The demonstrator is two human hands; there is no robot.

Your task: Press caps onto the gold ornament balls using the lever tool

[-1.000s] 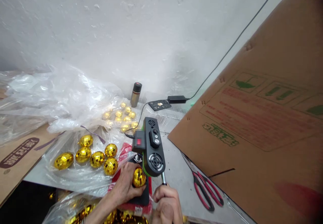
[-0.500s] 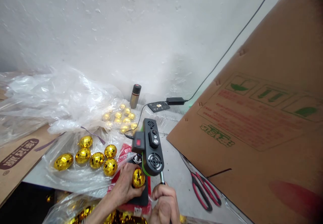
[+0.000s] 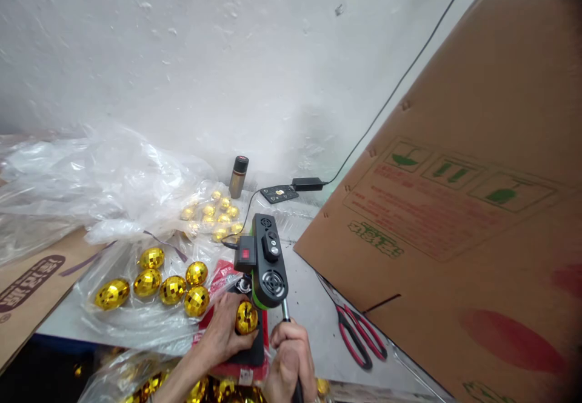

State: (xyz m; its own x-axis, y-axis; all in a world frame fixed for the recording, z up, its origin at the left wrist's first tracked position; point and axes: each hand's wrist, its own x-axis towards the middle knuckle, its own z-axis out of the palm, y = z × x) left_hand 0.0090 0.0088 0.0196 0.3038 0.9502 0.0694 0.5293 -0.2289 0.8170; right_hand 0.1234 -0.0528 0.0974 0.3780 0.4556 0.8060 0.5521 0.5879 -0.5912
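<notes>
My left hand (image 3: 222, 329) is closed around a gold mirror-tiled ball (image 3: 246, 318), thumb and fingers on its sides, over a black pad (image 3: 251, 354). A small dark spot shows on top of the ball. My right hand (image 3: 291, 357) is a fist wrapped round a black handle (image 3: 297, 391) with a metal rod (image 3: 285, 311). The rod's far end passes under a black device with round vents and green trim (image 3: 269, 260); whether they are joined is hidden. This device stands just behind the held ball.
Several gold balls (image 3: 173, 290) lie on clear plastic (image 3: 91, 324) at left; more fill a bag below. Red-handled scissors (image 3: 361, 336) lie at right beside a large carton (image 3: 431, 209). A spray can (image 3: 239, 176), power adapter (image 3: 308, 183) and cord stand near the wall.
The view has shifted slightly, so most things sit a little further left. My right fist has tilted a little, showing more of the black handle below it. Both hands keep their holds.
</notes>
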